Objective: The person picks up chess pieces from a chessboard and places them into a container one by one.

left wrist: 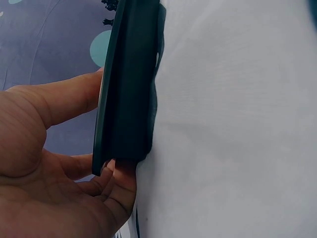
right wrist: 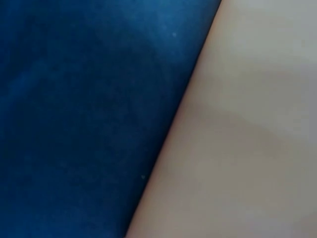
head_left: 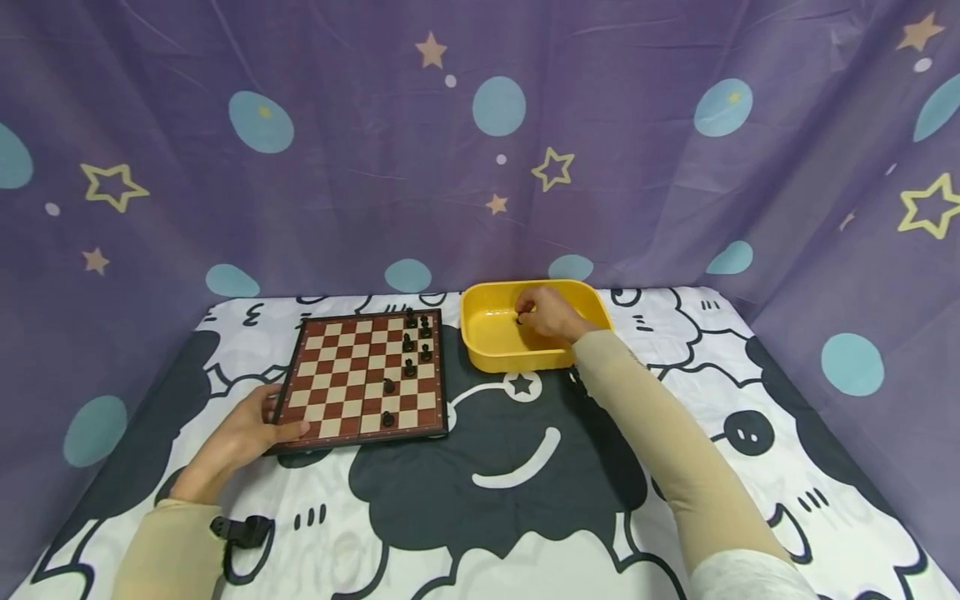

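A brown-and-cream chessboard (head_left: 337, 354) lies on the patterned cloth, with several black chess pieces (head_left: 409, 368) standing on its right-hand part. My left hand (head_left: 251, 429) grips the board's near left corner, thumb on top and fingers round the side. In the left wrist view, the dark side of the chessboard (left wrist: 130, 89) sits between the thumb and the fingers of that hand (left wrist: 64, 183). Over the yellow basin (head_left: 491, 362), my right hand (head_left: 551, 315) pinches a small black chess piece (head_left: 519, 320), mostly hidden by the fingers.
The basin stands just right of the board's far corner, near the purple curtain (head_left: 480, 225) behind. A black-and-white cartoon cloth (head_left: 525, 533) covers the table. In the right wrist view, a beige sleeve (right wrist: 247, 129) and a dark blue surface fill the frame.
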The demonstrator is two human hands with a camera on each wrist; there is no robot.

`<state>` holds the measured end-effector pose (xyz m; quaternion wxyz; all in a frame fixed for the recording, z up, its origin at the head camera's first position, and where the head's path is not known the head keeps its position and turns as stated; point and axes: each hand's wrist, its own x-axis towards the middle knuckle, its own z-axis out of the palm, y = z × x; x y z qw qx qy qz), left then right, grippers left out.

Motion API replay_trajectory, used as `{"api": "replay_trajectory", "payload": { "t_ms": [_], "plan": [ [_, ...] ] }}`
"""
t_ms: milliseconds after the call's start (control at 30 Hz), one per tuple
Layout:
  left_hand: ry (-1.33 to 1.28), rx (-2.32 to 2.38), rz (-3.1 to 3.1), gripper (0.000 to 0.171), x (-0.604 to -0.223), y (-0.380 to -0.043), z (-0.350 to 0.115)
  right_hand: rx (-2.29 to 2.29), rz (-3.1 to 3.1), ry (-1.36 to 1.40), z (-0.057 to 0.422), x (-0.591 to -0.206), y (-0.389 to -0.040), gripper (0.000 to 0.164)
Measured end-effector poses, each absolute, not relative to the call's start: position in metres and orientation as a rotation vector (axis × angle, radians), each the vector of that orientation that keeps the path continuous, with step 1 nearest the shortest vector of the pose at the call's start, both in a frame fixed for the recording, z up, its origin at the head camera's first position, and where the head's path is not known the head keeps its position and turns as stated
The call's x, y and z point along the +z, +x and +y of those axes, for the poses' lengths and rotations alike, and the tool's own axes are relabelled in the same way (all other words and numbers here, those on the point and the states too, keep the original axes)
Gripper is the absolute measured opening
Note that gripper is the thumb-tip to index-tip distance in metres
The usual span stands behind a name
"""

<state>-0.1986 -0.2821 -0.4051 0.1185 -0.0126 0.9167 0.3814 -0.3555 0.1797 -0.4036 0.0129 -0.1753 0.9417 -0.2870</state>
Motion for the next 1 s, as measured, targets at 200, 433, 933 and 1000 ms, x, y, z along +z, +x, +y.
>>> {"api": "replay_trajectory", "payload": {
  "t_ms": [200, 433, 933, 1000],
  "plan": [
    [-0.039, 1.122, 2.678, 0.095, -0.403, -0.198, -0.281, -0.872, 2.931, -0.561, 0.182, -0.406, -0.358, 0.011],
    [-0.046, 1.116, 2.677, 0.095, -0.402, -0.198, -0.281, -0.876, 2.919, -0.542, 0.183, -0.406, -0.358, 0.013],
    [-0.045, 1.104, 2.682, 0.096, -0.403, -0.198, -0.281, -1.064, 2.855, -0.524, 0.178, -0.401, -0.346, 0.018],
    [-0.037, 1.105, 2.684, 0.096, -0.403, -0.198, -0.281, -1.084, 2.845, -0.523, 0.177, -0.400, -0.345, 0.017]
  ]
}}
